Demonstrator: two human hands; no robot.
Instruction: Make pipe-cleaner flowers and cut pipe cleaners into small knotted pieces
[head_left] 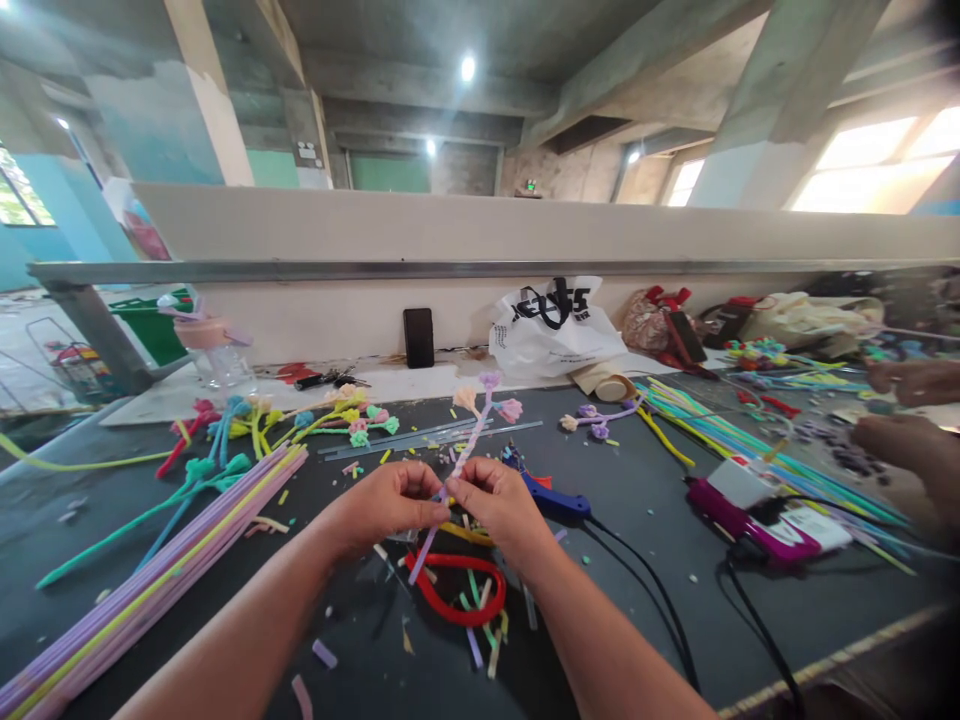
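Between my two hands stands a pipe-cleaner flower stem (474,440), lilac and twisted, with small peach, purple and pink blooms on top. My left hand (409,500) pinches it low down, fingers closed. Close beside, my right hand (487,497) also closes its thumb and fingers on the stem. The lilac tail slants down below the fingers. Under my hands lie a red fuzzy loop (459,612) and short cut pieces of pipe cleaner. A blue glue gun (559,500) rests just right of my right hand, its front partly hidden.
Pipe-cleaner bundles lie at left (161,570) and right (720,440), with finished flowers (360,425) behind. A magenta power strip (739,525) trails cables at right. A phone (418,338) and white bag (555,330) stand at the back. Another person's hands (911,440) are far right.
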